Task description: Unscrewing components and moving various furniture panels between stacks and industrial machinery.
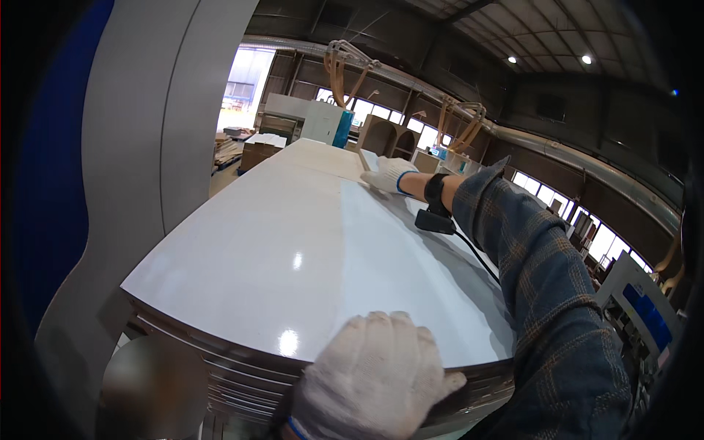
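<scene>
A glossy white panel [242,249] lies on top of a stack of similar panels [249,374], stretching away from me. My left hand [374,378], in a white knit glove, rests at the panel's near edge, back up. Its fingers lie side by side over the edge and its thumb sticks out to the right. Reaching far forward, my right hand [390,176], gloved too, is closed at the panel's far right edge; its fingertips are partly hidden. A bluish-white area covers the panel's right half; I cannot tell whether it is film or reflection.
A tall grey machine housing [169,110] with a blue side stands close on the left. To the right is another machine [638,308] with a blue part. Behind the stack are a cabinet with arched openings [389,136] and cardboard boxes [257,152]. A black device [434,220] is strapped to my right wrist, its cable trailing.
</scene>
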`<move>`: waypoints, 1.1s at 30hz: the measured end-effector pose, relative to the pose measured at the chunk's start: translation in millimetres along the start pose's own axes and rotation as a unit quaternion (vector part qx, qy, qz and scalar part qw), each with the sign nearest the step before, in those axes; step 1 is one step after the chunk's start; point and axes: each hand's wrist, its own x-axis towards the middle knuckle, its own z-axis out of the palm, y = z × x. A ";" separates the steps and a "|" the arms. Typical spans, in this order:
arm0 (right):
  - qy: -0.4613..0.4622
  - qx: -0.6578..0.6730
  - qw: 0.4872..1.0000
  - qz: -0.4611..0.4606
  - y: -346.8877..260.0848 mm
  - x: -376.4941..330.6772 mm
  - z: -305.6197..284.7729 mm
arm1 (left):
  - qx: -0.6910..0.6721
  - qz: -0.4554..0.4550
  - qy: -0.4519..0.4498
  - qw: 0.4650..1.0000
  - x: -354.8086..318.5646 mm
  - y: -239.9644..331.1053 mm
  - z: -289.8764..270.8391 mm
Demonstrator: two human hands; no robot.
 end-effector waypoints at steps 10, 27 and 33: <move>0.009 0.010 1.000 0.009 3.4 -4.5 2.0 | 0.033 0.001 -0.024 0.999 10.3 -1.1 -5.0; 0.065 0.231 0.969 -0.064 44.6 -269.3 -85.3 | 0.121 0.055 0.105 0.986 10.0 3.1 7.9; 0.078 0.269 0.950 -0.139 68.3 -434.8 -122.3 | -0.016 -0.116 0.282 0.952 -19.8 76.8 3.1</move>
